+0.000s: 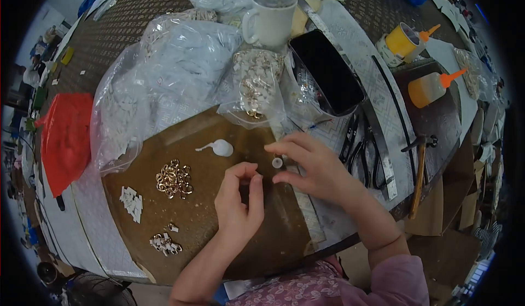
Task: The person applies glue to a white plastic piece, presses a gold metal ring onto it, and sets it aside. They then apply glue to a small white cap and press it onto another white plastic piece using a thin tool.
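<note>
My left hand (240, 203) is over the brown board (210, 229), with thumb and forefinger curled close together. Whatever may be between those fingertips is too small to make out. To its right, my right hand (314, 169) has thumb and forefinger spread around a small round whitish piece (278, 162), with gaps showing on both sides. A white blob with a thin tail (221, 148) lies beyond my hands. On the board's left are a pile of gold-coloured metal clasps (174, 179), a stack of small white strips (131, 204) and a cluster of clasps with white strips (165, 243).
Clear plastic bags (186, 60) and a bag of clasps (257, 79) lie behind the board. A mug (272, 19), a phone (327, 71), scissors (363, 158), a metal ruler (377, 136), a hammer (418, 180) and glue bottles (427, 90) stand or lie rightward. Red cloth (66, 139) is left.
</note>
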Tool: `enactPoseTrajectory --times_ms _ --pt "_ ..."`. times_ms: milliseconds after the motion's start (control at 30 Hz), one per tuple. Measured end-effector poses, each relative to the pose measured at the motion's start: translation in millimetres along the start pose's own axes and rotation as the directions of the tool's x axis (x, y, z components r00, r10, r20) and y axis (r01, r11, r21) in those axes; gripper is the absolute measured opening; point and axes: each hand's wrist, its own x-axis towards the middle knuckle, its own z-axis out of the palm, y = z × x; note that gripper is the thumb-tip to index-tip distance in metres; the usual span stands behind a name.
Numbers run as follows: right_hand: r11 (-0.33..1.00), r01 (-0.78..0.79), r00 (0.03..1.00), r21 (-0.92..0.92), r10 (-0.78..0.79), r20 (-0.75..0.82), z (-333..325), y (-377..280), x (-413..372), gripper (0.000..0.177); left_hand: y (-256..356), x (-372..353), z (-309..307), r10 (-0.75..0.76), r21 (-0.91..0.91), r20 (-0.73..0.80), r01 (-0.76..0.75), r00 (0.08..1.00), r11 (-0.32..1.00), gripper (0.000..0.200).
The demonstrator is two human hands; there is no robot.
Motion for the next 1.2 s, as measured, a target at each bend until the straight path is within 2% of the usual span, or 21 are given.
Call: enactPoseTrajectory --times_ms 467,867,1200 --pt "0.999 -0.031 1.0 0.019 0.031 -0.002 2.4 2.8 6.8 0.041 -4.5 6.1 0.5 0.039 0.035 0.025 -0.04 0.999 0.999 0.013" --pt "1.0 -0.003 0.997 0.001 0.003 -0.079 8.6 8.2 6.6 0.026 -3.4 8.1 -0.7 0.039 0.053 0.046 -0.041 0.998 0.998 0.015" --pt "1.0 -0.013 0.998 0.02 0.015 -0.058 11.2 13.3 6.6 0.019 -5.2 8.4 -0.9 0.043 0.072 0.064 -0.048 0.997 0.996 0.016"
